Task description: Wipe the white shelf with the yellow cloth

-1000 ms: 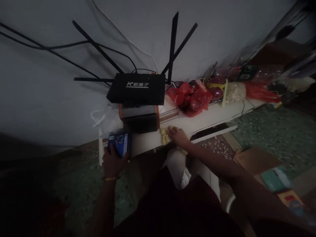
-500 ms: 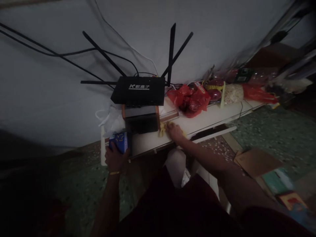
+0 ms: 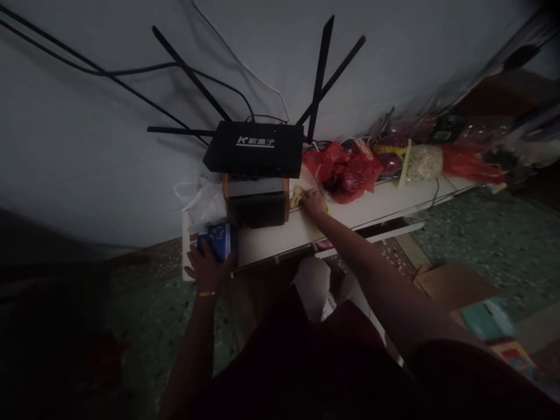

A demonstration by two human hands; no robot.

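Yellow cloth (image 3: 298, 195), pressed flat under right hand (image 3: 313, 202) fingers beside wood-sided speaker (image 3: 257, 201), warrants firm, even strokes; left hand (image 3: 209, 268) grips blue carton (image 3: 215, 240).

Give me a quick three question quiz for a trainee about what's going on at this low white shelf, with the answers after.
1. True or false: the right hand presses a yellow cloth on the white shelf.
2. What does the left hand hold? A) blue box B) red bag C) cable
3. Fill in: the black router sits on top of a ____ speaker.

Key
1. True
2. A, the blue box
3. Wood-sided
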